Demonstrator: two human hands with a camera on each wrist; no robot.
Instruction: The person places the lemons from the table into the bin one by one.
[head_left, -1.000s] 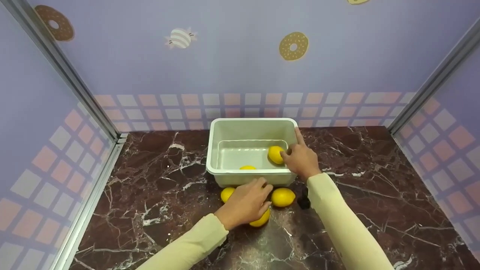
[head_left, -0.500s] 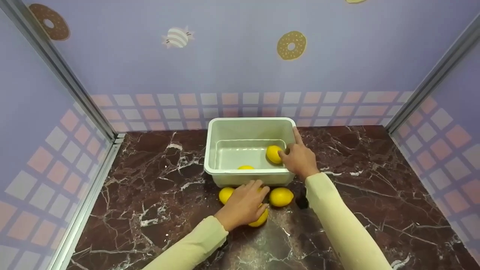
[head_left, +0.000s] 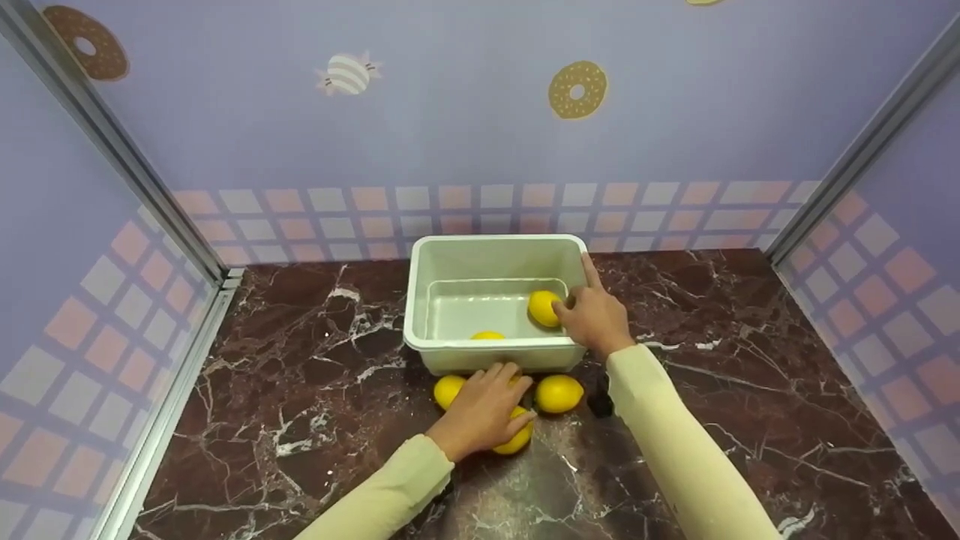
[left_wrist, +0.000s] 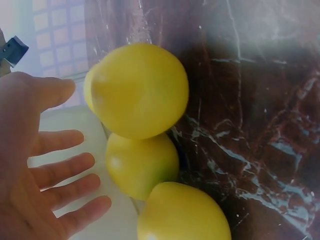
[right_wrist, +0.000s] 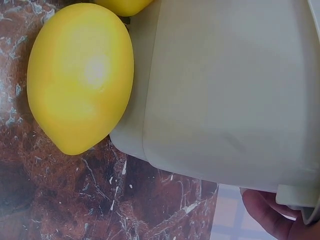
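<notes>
A pale plastic bin stands near the back wall with two lemons inside, one at the right and one mostly hidden behind the front wall. My right hand grips the bin's right rim, its thumb over the inside, where it overlaps the right lemon. The right wrist view shows fingers curled under the rim outside. Several lemons lie before the bin: left, right, nearest and a middle one largely covered by my left hand. That hand hovers with loosely spread fingers, holding nothing.
Dark red marbled tabletop surrounds the bin. A patterned lilac wall rises close behind it, with side panels at left and right joined by metal posts.
The head view has shifted slightly, so the whole scene sits a little further left. Both hands, the bin and the lemons keep nearly the same places relative to each other.
</notes>
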